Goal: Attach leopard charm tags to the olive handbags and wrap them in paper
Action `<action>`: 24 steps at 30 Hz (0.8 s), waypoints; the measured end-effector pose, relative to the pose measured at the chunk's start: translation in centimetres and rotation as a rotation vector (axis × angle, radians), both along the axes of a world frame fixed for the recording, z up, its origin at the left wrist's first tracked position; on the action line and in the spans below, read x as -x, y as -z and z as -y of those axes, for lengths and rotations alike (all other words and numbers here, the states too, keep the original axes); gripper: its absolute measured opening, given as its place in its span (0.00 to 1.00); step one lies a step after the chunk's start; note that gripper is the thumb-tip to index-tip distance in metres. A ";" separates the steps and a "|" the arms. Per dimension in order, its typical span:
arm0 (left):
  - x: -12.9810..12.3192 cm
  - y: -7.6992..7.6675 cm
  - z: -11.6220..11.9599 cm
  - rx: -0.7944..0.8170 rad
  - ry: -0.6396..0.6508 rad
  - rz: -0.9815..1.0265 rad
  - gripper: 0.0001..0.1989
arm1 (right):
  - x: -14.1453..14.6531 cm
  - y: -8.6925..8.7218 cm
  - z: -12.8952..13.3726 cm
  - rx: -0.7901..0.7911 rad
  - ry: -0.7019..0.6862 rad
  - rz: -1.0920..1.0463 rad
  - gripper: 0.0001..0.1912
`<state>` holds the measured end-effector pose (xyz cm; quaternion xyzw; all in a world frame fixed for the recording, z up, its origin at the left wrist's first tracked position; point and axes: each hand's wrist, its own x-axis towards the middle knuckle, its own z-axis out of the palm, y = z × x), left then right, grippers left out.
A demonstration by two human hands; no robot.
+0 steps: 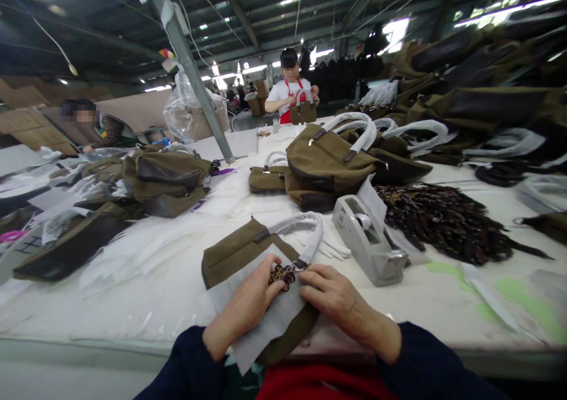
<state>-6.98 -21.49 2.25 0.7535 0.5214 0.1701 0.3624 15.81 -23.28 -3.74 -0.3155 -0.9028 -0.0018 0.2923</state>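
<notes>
Big factory floor under a steel roof (266, 28), with a long white table (133, 323) running out from the person. Down at the fingers (274, 273), it's pretty tight work: the left hand (245, 305) has its fingertips closed on a small leopard-print charm (282, 276), while the right hand (336, 296) sits just beside it, fingers close by a metal clasp (300, 264). Can't really tell if the right is gripping anything.

The charm's right at the base of a white-wrapped handle (301, 228), on an olive canvas bag (234, 258) lying flat under the hands, with a white sheet (266, 323) across it. The handle's already on, but it's hard to say if the charm is fully clipped.

Past the right hand there's a tape dispenser (365, 240), then a big heap of dark charms (443, 223) that nobody's using yet. Farther out, more bags (330, 158) are stacked up, and way down the table a co-worker in a red apron (290, 90) is handling another bag (303, 110).
</notes>
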 end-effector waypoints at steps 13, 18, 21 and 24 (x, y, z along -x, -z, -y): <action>0.5 -0.4 -1.5 0.187 -0.041 0.069 0.11 | 1.1 -1.5 -0.1 0.035 -0.051 0.135 0.08; 0.9 -0.2 -1.0 0.076 0.001 0.062 0.09 | 1.8 -0.6 -0.4 -0.030 -0.062 -0.039 0.10; 1.1 -0.2 -0.5 0.002 0.032 0.018 0.07 | 2.6 -0.4 -1.0 -0.012 -0.061 -0.159 0.09; 1.2 0.0 -0.1 -0.053 0.019 -0.048 0.08 | 3.8 -0.4 -2.1 0.052 -0.042 -0.202 0.07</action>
